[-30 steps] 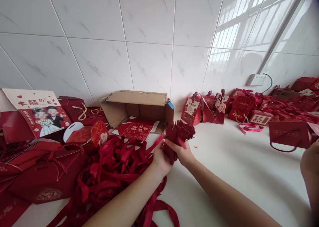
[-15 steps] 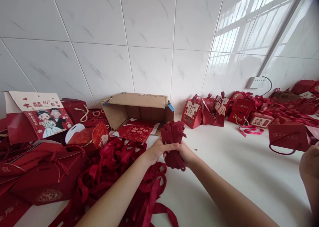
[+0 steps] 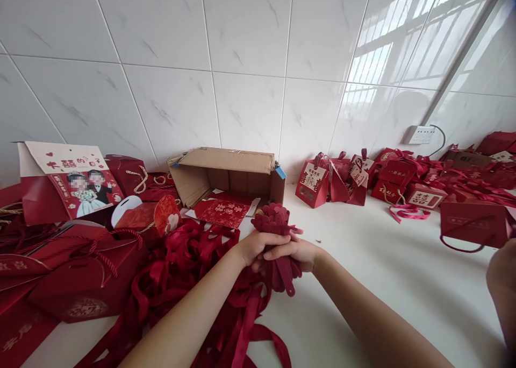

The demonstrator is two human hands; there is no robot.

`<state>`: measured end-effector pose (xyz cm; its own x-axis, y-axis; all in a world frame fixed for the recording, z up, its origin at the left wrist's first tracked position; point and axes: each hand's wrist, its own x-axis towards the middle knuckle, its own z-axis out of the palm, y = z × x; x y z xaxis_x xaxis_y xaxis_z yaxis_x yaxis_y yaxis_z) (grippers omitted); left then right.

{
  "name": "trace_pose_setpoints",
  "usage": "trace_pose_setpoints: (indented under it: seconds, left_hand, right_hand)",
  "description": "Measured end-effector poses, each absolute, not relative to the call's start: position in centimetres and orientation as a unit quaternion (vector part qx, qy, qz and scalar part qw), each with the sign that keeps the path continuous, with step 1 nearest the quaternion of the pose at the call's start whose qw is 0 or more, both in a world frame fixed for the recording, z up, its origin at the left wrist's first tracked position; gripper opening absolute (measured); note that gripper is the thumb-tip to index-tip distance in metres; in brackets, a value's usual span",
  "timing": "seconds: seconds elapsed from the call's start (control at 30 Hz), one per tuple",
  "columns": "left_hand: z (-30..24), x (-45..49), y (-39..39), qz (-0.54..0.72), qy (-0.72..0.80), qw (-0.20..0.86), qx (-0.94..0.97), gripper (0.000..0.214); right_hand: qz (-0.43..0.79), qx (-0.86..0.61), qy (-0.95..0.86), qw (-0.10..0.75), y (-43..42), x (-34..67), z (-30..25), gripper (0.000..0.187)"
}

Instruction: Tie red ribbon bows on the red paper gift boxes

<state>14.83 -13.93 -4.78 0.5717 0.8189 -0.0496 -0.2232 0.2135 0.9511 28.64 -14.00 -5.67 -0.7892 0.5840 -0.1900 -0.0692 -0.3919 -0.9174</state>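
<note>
A bundle of dark red strips with rounded ends [image 3: 282, 275] is clasped between my two hands above the white table. My left hand [image 3: 264, 247] wraps round its middle from the left, the fingers reaching across the front. From the right, my right hand [image 3: 302, 252] grips the same bundle, its fingers interlaced with the left ones. Strip ends fan out above and below the fists. Below and left of my hands lies a heap of dark red ribbon [image 3: 189, 266]. Just behind them a cardboard box [image 3: 229, 158] lies on its side, with a red printed card [image 3: 221, 211] at its opening.
Red gift boxes [image 3: 80, 282] crowd the left side, beside a box printed with a couple [image 3: 72, 179]. Small red bags [image 3: 312, 182] stand by the tiled wall. More red boxes [image 3: 391, 174] are piled right. Another person's hand [image 3: 502, 274] is beside a red handled box [image 3: 473, 223].
The bundle has turned and moved slightly down in my hands, its lower strips spreading more. My fingers now overlap across its front. The view has shifted slightly.
</note>
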Motion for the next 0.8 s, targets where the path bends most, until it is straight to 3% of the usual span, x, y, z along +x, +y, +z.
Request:
trace_pose_setpoints:
  seconds: [0.27,0.4,0.5,0.6,0.8]
  left_hand:
    - [-5.5,14.7,-12.8,0.458,0.29,0.724,0.425,0.023]
    - [-5.9,14.8,-12.7,0.453,0.279,0.739,0.413,0.023]
    - [-6.4,14.9,-12.7,0.426,0.284,0.754,0.412,0.02]
    - [-6.9,15.2,-12.9,0.402,0.285,0.761,0.422,0.017]
    - [-6.9,15.5,-13.6,0.377,0.256,0.753,0.473,0.011]
  right_hand:
    - [0.491,-0.401,-0.723,0.273,-11.5,32.6,-4.2,0.053]
    - [0.455,-0.392,-0.708,0.372,-11.8,33.3,-2.5,0.052]
    - [0.431,-0.364,-0.711,0.419,-12.2,32.8,-1.9,0.041]
    - [0.394,-0.382,-0.721,0.424,-12.2,32.2,-2.1,0.028]
    - [0.431,-0.438,-0.67,0.418,-12.2,31.9,-2.2,0.022]
